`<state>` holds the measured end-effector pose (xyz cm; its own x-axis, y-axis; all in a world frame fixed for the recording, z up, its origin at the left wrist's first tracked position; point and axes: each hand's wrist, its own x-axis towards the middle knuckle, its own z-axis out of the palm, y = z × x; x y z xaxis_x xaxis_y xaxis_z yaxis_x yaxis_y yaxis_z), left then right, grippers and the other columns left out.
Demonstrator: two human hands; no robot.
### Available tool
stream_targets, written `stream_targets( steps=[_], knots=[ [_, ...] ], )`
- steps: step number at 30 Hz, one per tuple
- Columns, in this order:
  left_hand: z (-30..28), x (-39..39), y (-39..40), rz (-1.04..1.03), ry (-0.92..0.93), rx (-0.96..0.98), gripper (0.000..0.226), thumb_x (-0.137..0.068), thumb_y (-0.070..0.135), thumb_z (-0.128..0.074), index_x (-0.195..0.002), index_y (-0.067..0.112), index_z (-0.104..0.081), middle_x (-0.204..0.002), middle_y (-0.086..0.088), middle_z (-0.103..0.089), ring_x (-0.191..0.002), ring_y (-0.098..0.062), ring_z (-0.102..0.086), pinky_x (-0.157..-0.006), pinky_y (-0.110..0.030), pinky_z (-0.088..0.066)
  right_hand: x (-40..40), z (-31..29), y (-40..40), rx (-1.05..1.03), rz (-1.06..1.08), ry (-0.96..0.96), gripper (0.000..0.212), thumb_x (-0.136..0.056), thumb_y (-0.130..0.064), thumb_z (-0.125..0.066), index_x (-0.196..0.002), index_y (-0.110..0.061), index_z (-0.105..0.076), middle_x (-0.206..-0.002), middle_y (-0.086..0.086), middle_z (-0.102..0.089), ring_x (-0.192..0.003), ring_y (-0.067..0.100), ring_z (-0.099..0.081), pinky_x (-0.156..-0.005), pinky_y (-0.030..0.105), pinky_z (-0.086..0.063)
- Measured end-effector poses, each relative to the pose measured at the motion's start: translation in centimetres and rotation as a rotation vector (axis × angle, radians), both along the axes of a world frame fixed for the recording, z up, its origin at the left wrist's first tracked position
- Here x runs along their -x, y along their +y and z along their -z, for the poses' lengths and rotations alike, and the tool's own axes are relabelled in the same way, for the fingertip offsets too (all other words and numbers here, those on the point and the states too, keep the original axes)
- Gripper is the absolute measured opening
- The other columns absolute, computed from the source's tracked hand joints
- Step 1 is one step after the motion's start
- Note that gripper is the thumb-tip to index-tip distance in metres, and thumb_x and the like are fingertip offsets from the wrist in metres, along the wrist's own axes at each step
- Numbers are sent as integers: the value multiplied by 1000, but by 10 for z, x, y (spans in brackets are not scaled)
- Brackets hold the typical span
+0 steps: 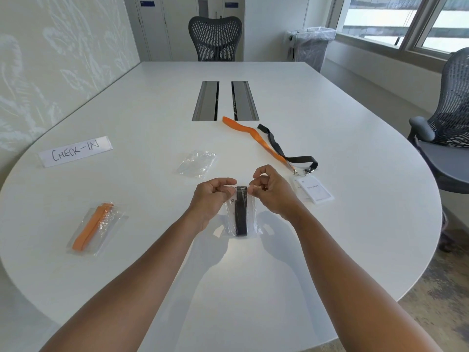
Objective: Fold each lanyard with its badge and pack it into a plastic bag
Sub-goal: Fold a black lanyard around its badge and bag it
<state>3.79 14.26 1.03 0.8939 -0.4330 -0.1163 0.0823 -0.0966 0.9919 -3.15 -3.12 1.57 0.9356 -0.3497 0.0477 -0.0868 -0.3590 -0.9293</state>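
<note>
- White desk [152, 102]
- Orange strap [256, 138] and black strap [279, 149], loose
- Black strap [241, 214] in clear bag [253, 224]
- Orange strap [91, 224], bagged
- Grey mesh chair [215, 38]

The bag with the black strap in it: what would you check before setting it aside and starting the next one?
1. Black strap fully inside the bag: ok, apart from the top end near the opening.
2. Bag mouth pinched by left hand and right hand: ok.
3. Bag sealed shut: cannot tell.
4. Badge inside with the strap: cannot tell, only a pale card edge shows.
5. Spare empty bags ready on the table: ok.
6. Orange strap and second black strap with their badges folded: not ok, they lie stretched out.
</note>
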Motion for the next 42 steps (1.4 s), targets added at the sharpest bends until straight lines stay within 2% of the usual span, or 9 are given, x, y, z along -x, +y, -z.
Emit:
stream_targets(
  steps=[9, 12, 16, 21, 27, 30, 36, 40, 42],
  knots=[
    [4, 2, 3, -29, 8, 86, 22, -89, 4, -74, -100, 22, -73, -85, -1, -68, -88, -14, -67, -92, -25, -56, 8, -4, -13, -158, -38, 52, 35, -81, -20, -83, -107, -11, -61, -97, 8, -76, -82, 15, -69, -78, 29, -56],
    [4, 3, 3, -30, 5, 95, 18, -89, 7, -76, -100, 20, -73, -87, -2, -69, -86, -13, -66, -89, -24, -56, 12, -5, -15, -168, -35, 40, 33, -83, -16, -81, -108, -7, -61, -98, 11, -74, -83, 17, -69, -65, 17, -52],
    [11, 2, 6, -45, 44, 117, 20, -89, 16, -77, -108, 18, -73, -98, -3, -75, -89, -9, -69, -89, -23, -55, 10, -1, -16, -185, 8, 15, 31, -81, -14, -82, -102, -8, -61, -92, 12, -73, -81, 22, -69, -80, 33, -61],
    [23, 3, 7, -60, 201, 136, 27, -95, 21, -71, -117, 6, -72, -106, -7, -75, -93, -16, -67, -95, -29, -56, 13, 4, -13, -155, 63, 25, 38, -78, -21, -85, -103, -6, -60, -81, 3, -73, -69, 13, -65, -72, 26, -58],
    [19, 6, 7, -47, 301, 130, 17, -97, 24, -67, -106, 10, -71, -95, -3, -74, -81, -14, -70, -70, -25, -59, 12, 12, -10, -367, 79, 6, 32, -78, -10, -83, -91, -10, -54, -82, 11, -68, -79, 24, -65, -85, 41, -60],
    [14, 5, 8, -52, 335, 141, 11, -97, 26, -67, -98, 15, -69, -95, -2, -74, -83, -15, -68, -70, -28, -56, 10, 10, -4, -471, 64, -24, 32, -80, -6, -80, -88, -12, -50, -86, 18, -64, -81, 27, -66, -82, 42, -59],
    [4, 0, 17, -136, 205, 94, 35, -99, 51, -56, -98, 18, -67, -98, 2, -72, -87, -17, -65, -79, -30, -50, -3, -9, 19, -689, 66, -15, 23, -89, -5, -72, -96, -10, -51, -84, 10, -66, -78, 24, -65, -68, 36, -59],
    [-1, -4, 28, -188, 38, -95, 54, -99, 65, -42, -102, 17, -67, -104, -3, -71, -95, -20, -65, -88, -37, -53, -16, -17, 36, -781, 92, -10, 14, -92, -5, -67, -98, -9, -55, -100, 16, -64, -84, 27, -66, -75, 40, -61],
    [-3, -5, 35, -227, -55, -122, 52, -100, 63, -42, -96, 16, -65, -98, -4, -69, -88, -19, -62, -80, -35, -52, -21, -17, 46, -749, 87, -10, 13, -94, -9, -66, -101, -8, -57, -100, 14, -63, -86, 25, -64, -78, 39, -61]
  ],
)
